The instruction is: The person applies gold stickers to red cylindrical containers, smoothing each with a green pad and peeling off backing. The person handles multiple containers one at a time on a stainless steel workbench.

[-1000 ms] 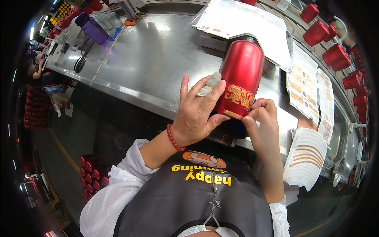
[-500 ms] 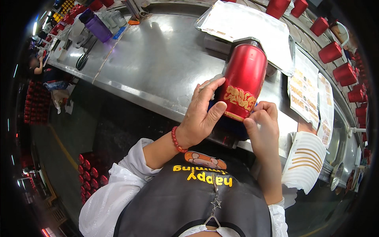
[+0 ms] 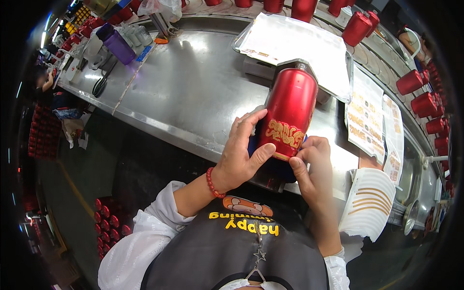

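Observation:
A glossy red bottle (image 3: 291, 99) with gold ornamental decals (image 3: 285, 134) lies tilted over a holder, its neck pointing away from me. My left hand (image 3: 240, 152) steadies its left side, fingers stretched along it and thumb against the lower left edge. A greyish scrap shows by those fingertips; its kind is unclear. At the bottle's lower right edge, my right hand (image 3: 311, 166) has thumb and curled forefinger brought together beside the decal band. Whatever lies between those fingertips is too small to make out. Most of the holder is hidden beneath the bottle.
Beyond the bottle stands a white-covered tray (image 3: 299, 46). Printed decal sheets (image 3: 365, 113) lie to the right, near a white sheet with gold strips (image 3: 369, 200). Red bottles (image 3: 356, 29) line the curved conveyor. A purple bottle (image 3: 116, 44) stands far left on the metal table (image 3: 169, 96).
The view has shifted, so the bottle, hands and tray appear lower and slightly left. Both hands keep their places on the bottle. Bottles along the conveyor have changed position.

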